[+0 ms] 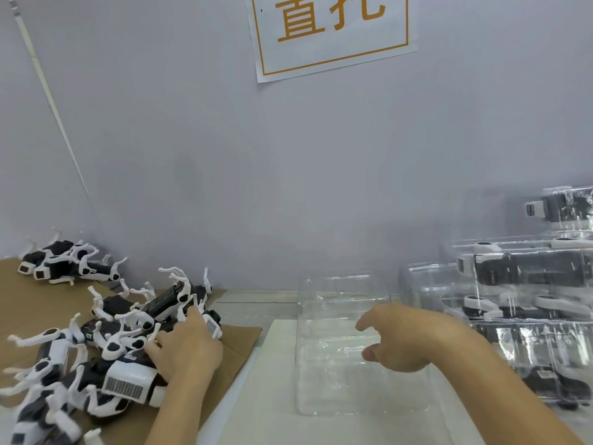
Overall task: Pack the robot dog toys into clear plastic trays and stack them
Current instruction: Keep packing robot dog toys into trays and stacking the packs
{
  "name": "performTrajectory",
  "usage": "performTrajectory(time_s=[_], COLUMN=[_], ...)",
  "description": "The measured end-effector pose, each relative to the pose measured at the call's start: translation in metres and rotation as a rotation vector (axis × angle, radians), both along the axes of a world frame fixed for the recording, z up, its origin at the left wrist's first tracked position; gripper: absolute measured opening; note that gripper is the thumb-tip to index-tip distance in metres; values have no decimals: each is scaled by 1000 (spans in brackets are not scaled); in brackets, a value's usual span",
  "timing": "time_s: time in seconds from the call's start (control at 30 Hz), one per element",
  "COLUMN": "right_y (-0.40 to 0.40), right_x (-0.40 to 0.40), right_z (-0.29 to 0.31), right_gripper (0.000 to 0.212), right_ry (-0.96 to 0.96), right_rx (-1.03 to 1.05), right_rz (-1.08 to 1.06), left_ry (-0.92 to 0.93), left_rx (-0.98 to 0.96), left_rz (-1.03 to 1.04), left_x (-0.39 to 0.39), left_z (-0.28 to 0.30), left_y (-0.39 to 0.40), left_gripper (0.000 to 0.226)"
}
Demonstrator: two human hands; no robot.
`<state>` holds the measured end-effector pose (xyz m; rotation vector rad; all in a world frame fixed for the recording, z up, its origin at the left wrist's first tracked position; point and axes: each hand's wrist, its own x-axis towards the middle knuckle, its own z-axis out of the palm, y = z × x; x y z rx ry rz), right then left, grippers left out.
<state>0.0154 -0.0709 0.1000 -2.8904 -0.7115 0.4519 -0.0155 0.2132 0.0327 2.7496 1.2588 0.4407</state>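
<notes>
Reaching with our left hand into the heap of toy dogs on the cardboard sheet, we have the fingers spread and lying over the bodies of two or three dogs at once, and we cannot tell whether the fingertips have closed round any one of them. Our right hand hovers over the empty clear tray on the white board, its fingers loosely curled and holding nothing; whether it touches the tray rim we cannot say. The main risk, as we judge it, lies in the heap: the thin white legs stick out in every direction and cross one another, so lifting one dog may drag a neighbour along or hook a leg and strain it. A dragged dog could slide off the cardboard edge, which sits just beside our left hand. The tray looks light and slippery, so if we press a dog into it without steadying it, it may skid on the board. The stack of filled trays stands near our right forearm, and a careless sweep of that arm could nudge it. A second cluster of dogs lies further back by the wall, well apart from both hands.
</notes>
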Motion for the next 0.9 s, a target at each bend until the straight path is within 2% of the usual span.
performTrajectory(time_s=[0.07, 0.2, 0.33, 0.43, 0.5, 0.57, 0.63, 0.67, 0.73, 0.83, 0.9], right_y=[0, 0, -2, 2, 8, 15, 18, 16, 11, 6, 7], right_x=[0, 1, 4, 6, 5, 1, -3, -3, 0, 7, 11], right_z=[0, 0, -1, 1, 4, 6, 8, 9, 9, 6, 3], right_gripper=[56, 56, 62, 66, 65, 69, 70, 65, 46, 23, 14], right_ry=[-1, -7, -79, -194, -234, -225, -222, -233, -251, -294, -365], right_rx=[-7, 1, 179, 509, 818, 1097, 1291, 1315, 1220, 1126, 1165], right_rz=[6, 8, -16, 1, 5, 30, 103, 150, 227, 181, 82], left_ry=[-94, -440, -774, -953, -946, -816, -638, -551, -452, -493, -652], left_rx=[-22, -191, -671, -1232, -1429, -1435, -1376, -1329, -1250, -1258, -1376], left_rz=[-42, -163, -378, -553, -654, -750, -927, -1039, -1189, -1110, -977], left_x=[1, 3, 5, 4, -2, -6, -7, -7, -7, -4, 0], left_z=[0, 19, 50, 68, 73, 74, 74, 74, 74, 74, 72], left_y=[0, -6, -30, -51, -63, -70, -75, -77, -81, -88, -89], left_gripper=[43, 41, 32, 27, 26, 30, 42, 42, 35, 34, 31])
